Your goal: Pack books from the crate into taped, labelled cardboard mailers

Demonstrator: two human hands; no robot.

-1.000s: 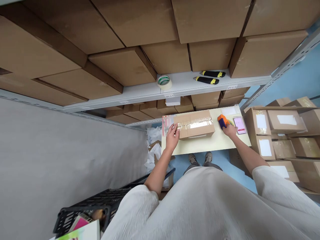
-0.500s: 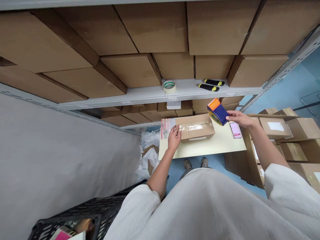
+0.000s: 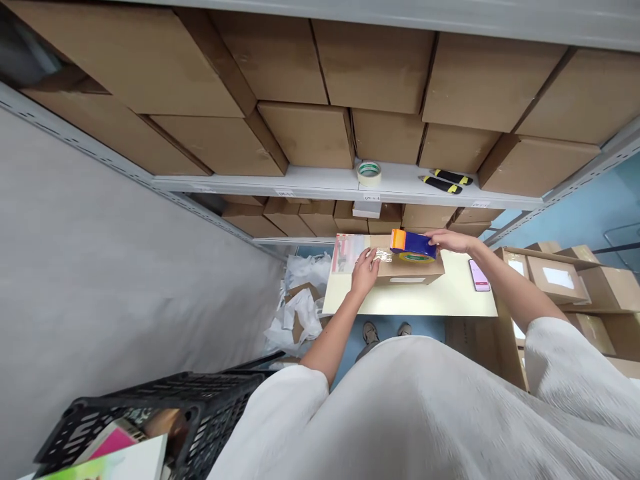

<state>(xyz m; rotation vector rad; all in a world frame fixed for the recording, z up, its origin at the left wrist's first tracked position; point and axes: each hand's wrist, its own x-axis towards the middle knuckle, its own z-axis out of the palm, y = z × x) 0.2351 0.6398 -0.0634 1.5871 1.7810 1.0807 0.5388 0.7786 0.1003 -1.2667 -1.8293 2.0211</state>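
A brown cardboard box [image 3: 407, 272] lies on the pale yellow table [image 3: 400, 303], with shiny clear tape along its top seam. My left hand [image 3: 365, 272] rests on the box's left end, fingers stretched out over the taped top. In my right hand [image 3: 450, 241] is a blue tape dispenser [image 3: 421, 245] with an orange front, held low over the top of the box. The yellow edge of its tape roll shows below the blue side. Whether the dispenser touches the cardboard I cannot tell.
A phone [image 3: 479, 275] lies at the table's right. On the shelf [image 3: 400, 191] are a masking tape roll [image 3: 369, 173] and two utility knives [image 3: 445, 181] before stacked boxes. A black crate [image 3: 165, 400] stands lower left, white wrapping [image 3: 305, 307] beside the table, and an open carton of boxes [image 3: 555, 277] right.
My right hand has brought the tape dispenser leftward onto or just above the box top and levelled it. My left hand stays on the box's left end. The camera view has shifted.
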